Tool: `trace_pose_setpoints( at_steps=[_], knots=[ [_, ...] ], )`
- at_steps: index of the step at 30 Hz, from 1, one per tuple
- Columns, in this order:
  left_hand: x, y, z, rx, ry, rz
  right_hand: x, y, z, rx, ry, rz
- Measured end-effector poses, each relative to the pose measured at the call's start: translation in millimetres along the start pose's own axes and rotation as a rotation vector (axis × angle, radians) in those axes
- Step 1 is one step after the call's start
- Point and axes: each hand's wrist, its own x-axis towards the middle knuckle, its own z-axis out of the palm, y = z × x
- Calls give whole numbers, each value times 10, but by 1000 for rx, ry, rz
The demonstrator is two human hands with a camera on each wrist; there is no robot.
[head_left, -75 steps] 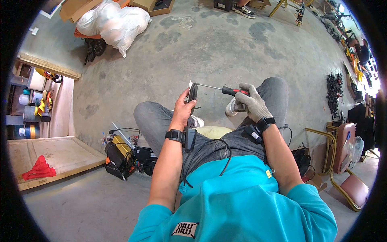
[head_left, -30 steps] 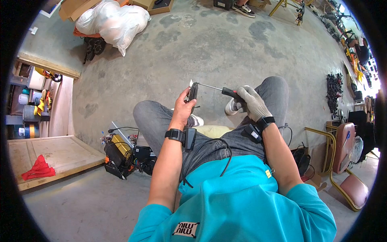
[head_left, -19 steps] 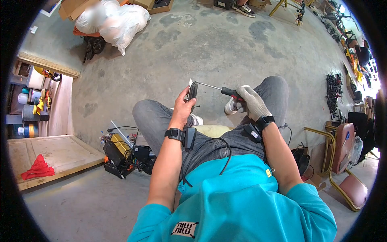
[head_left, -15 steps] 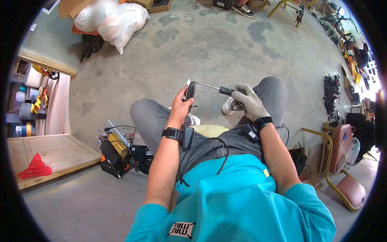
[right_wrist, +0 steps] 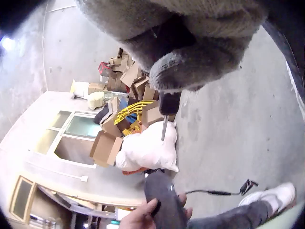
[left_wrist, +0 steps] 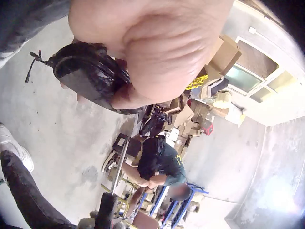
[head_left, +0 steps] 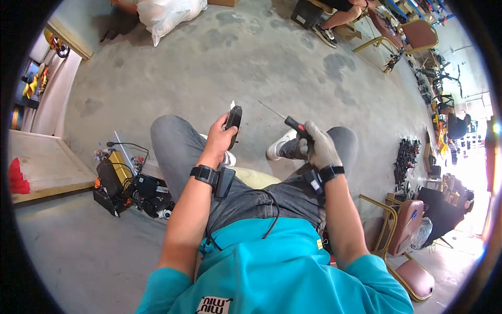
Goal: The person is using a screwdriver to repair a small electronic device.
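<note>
Item 1: black oval casing [head_left: 235, 119], the thing being worked on, upright before the knees near the middle of the head view, a little toward 11 o'clock. A small white piece [head_left: 232, 105] shows at its top; a short black cable [right_wrist: 214, 192] with connectors trails from one end.

Item 2: left grip [head_left: 218, 138], bare, closed round the casing, thumb on the near face.

Item 3: right grip [head_left: 321, 149], in a grey knit glove, curled round the black-and-red handle of a screwdriver [head_left: 298, 127].

Changes noted: the screwdriver tip, formerly touching the casing's top end, is now drawn clear — it stands apart at about 2 o'clock from the casing. The head view has shifted; more of the seated person [head_left: 342, 18] at 1 o'clock now shows.

Writing: a shirt patch [head_left: 213, 305] at 6 o'clock, lettering upside down, appears to read "MIU MIU". No lettering can be made out on the casing.

Surroundings: white bag [head_left: 167, 15], 11 o'clock; red cloth [head_left: 18, 178] on a wooden panel [head_left: 47, 162], 9 o'clock; cables and electronics [head_left: 130, 183], between 8 and 9; padded chair [head_left: 405, 230], 4 o'clock.
</note>
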Motion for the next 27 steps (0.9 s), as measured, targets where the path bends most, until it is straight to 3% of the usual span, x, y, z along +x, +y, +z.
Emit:
trace_pose_setpoints(
  at_steps=[2, 8, 12, 18, 24, 27],
  knots=[
    [-24, 104, -19, -149, 13, -123, 117, -210, 48, -43, 51, -3],
    [-47, 81, -20, -241, 25, -206, 715, -343, 117, -386, 42, -12],
    [-24, 49, -6, -257, 23, -258, 1069, -99, 120, -381, 113, 3],
    [-13, 15, 10, -177, 9, -281, 1591, 318, -297, -538, 134, 145],
    [0, 10, 41, -113, -6, -335, 1676, 449, -376, -840, 287, 221],
    [15, 9, 73, -136, 30, -367, 1851, 672, -527, -840, 305, 238]
  ],
)
